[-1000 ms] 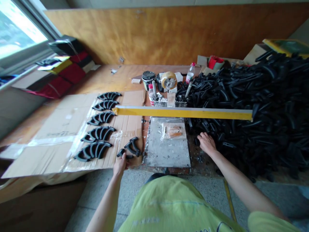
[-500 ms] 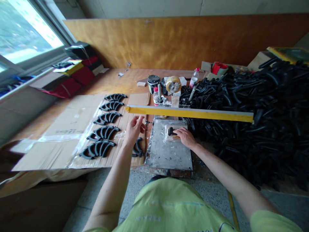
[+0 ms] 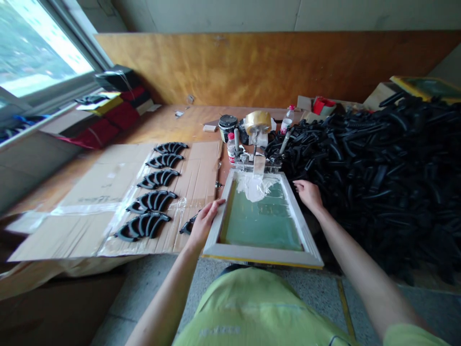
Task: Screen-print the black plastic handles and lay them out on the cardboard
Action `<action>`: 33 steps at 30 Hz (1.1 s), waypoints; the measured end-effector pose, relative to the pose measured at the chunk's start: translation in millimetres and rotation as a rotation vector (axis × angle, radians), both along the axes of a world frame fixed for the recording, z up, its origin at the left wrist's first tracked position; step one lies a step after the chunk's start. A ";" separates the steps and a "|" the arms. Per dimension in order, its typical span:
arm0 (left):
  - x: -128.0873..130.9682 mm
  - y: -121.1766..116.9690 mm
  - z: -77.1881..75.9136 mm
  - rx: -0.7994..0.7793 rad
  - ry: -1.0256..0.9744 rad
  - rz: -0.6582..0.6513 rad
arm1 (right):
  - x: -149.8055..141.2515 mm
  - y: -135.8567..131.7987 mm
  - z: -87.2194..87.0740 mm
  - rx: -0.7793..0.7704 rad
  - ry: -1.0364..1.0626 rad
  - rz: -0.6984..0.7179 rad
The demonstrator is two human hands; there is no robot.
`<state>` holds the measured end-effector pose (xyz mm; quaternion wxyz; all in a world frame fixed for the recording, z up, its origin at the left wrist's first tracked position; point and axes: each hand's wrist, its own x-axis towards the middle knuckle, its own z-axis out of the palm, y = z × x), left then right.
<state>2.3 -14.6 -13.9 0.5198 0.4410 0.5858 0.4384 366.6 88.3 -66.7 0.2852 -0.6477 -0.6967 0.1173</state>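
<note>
A screen-printing frame [image 3: 260, 253] with a green mesh lies lowered in front of me, white ink smeared across its far end. My left hand [image 3: 206, 218] grips its left side bar, thumb on top. Just off the right side bar is my right hand [image 3: 309, 194], its fingers curled together close to the heap of black parts; whatever they may hold is hidden. At its far end the frame meets a metal hinge clamp [image 3: 248, 166]. The metal base plate and the small part on it are covered by the frame.
Curved black plastic parts [image 3: 144, 226] lie in rows on flattened cardboard [image 3: 90, 192] at left. A large heap of black parts [image 3: 378, 178] fills the right. Behind the frame stand an ink tub [image 3: 228, 126], a tape roll [image 3: 257, 123] and bottles with red caps [image 3: 288, 119].
The raised frame has swung down flat over the base plate. My left hand has come down onto its left bar. My right hand has left the small black part and moved right.
</note>
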 end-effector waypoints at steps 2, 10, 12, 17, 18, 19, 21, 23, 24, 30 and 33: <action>-0.9 -8.0 -30.8 -0.070 -0.011 -0.013 | -11.6 15.7 13.3 0.111 0.003 -0.009; 0.7 -5.4 -113.0 -0.117 0.135 0.027 | -123.2 47.8 27.6 -0.049 -0.464 0.364; -1.6 -5.2 -119.4 -0.121 0.148 0.008 | -124.2 33.7 22.3 -0.075 -0.525 0.422; -3.1 -6.8 -125.4 -0.104 0.141 0.018 | -99.3 -4.3 22.9 0.012 -0.519 0.783; -2.8 -7.1 -124.6 -0.103 0.136 0.019 | -95.6 -5.5 25.6 0.008 -0.504 0.836; -2.5 -7.4 -123.2 -0.100 0.130 0.020 | -93.6 -4.4 28.2 -0.006 -0.487 0.862; -1.7 -7.9 -119.0 -0.091 0.116 0.025 | -94.0 1.2 30.7 -0.025 -0.451 0.818; -1.0 -8.2 -114.2 -0.092 0.090 0.035 | -97.7 3.6 26.5 0.013 -0.421 0.709; -0.5 -8.3 -112.2 -0.102 0.068 0.038 | -99.3 1.7 21.9 0.050 -0.408 0.674; 3.0 -8.5 -105.1 -0.154 -0.005 0.038 | -95.9 -17.7 5.2 0.111 -0.337 0.778; 2.7 -8.4 -89.4 -0.176 -0.029 0.023 | -101.5 6.2 23.2 0.060 -0.298 0.629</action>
